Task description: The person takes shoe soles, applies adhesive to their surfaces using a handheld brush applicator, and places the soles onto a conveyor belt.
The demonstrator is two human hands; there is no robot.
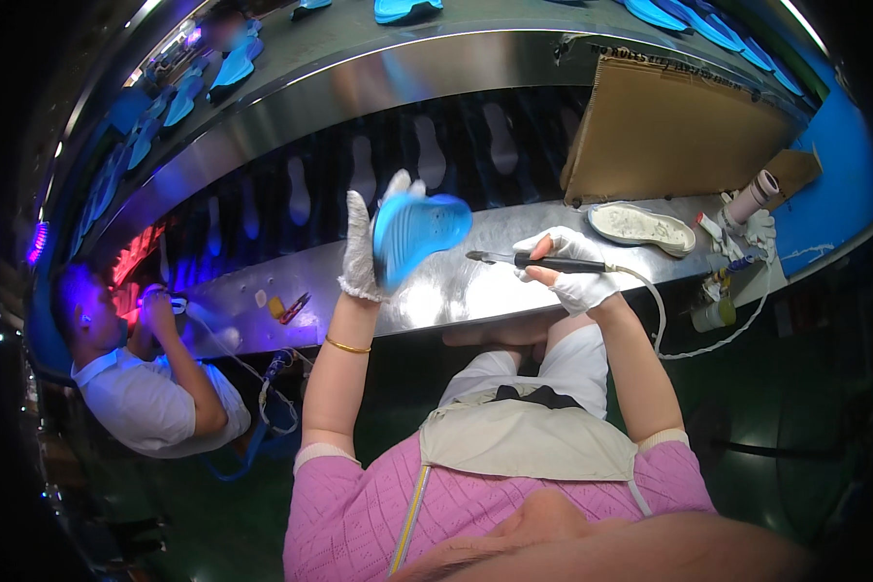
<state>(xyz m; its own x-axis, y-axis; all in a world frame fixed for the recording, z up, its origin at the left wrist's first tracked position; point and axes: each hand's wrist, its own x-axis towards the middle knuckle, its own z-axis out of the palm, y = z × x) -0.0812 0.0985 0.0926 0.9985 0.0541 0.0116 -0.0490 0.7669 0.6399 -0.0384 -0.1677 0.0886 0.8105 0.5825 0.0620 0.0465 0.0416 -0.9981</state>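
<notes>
Your left hand grips the blue sole just above frame centre, fingers partly hidden behind it, while your right hand, right of centre, has fingers pinching a partly covered black pen-like tool.

In the upper right of the frame, a single line of dark capital letters runs along the top edge of the cardboard. Its left part is clearer; toward the right the letters are too blurred to read.
</notes>
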